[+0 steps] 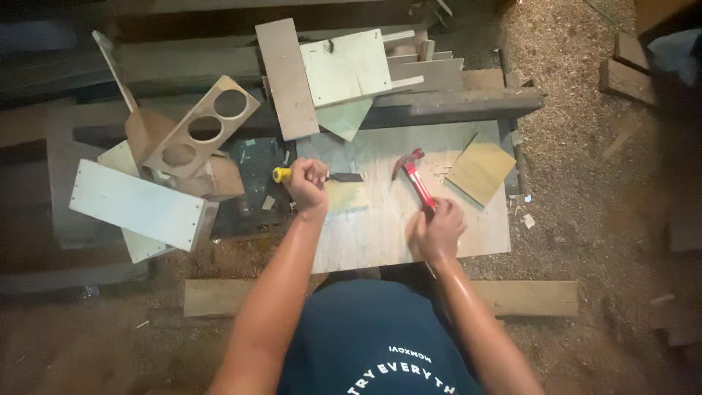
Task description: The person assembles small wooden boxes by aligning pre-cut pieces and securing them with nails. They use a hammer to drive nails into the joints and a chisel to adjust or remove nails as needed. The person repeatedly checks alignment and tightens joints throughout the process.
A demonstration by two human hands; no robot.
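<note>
The left hand (308,183) was closed in a fist around a chisel (316,176) with a yellow handle, the handle end sticking out to the left and the dark blade reaching right, lying flat across a small pale wooden piece (348,197). The right hand (436,232) was wrapped tight around the lower grip of a red hammer (414,180), whose head stood up and to the left, just right of the chisel's blade tip and apart from it. Both tools sat over a plywood sheet (380,234) that served as the bench top. A square yellowish board (480,168) lay tilted on the sheet near the hammer, to its right. To the left, well clear of the hands, lay a plank with three round holes (203,126) and a white panel (136,204) among other offcuts. Behind the chisel a long brown board (287,78) and a pale panel (346,67) rested against stacked timber. Sawdust (570,110) covered the floor on the right.
</note>
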